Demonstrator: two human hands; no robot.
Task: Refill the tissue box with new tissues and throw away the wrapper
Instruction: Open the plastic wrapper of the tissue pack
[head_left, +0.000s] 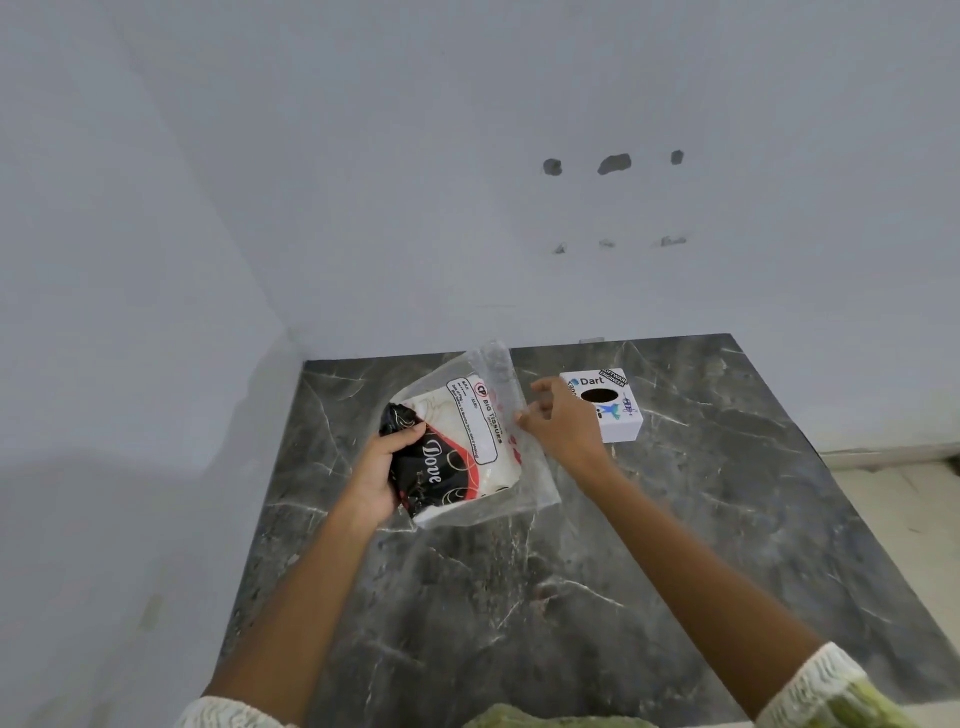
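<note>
A pack of tissues (457, 457) in a clear plastic wrapper with black, red and white print is held just above the dark marble counter (571, 597). My left hand (382, 475) grips the pack's left end around the black part. My right hand (558, 421) pinches the wrapper's clear right edge (519, 415) between thumb and fingers. To the right, partly behind my right hand, a small white tissue box (618, 415) with stickers and a dark oval opening on top stands on the counter.
Grey walls meet in a corner behind and to the left of the counter. The counter's right edge drops to a pale floor (893, 499). Several holes mark the back wall.
</note>
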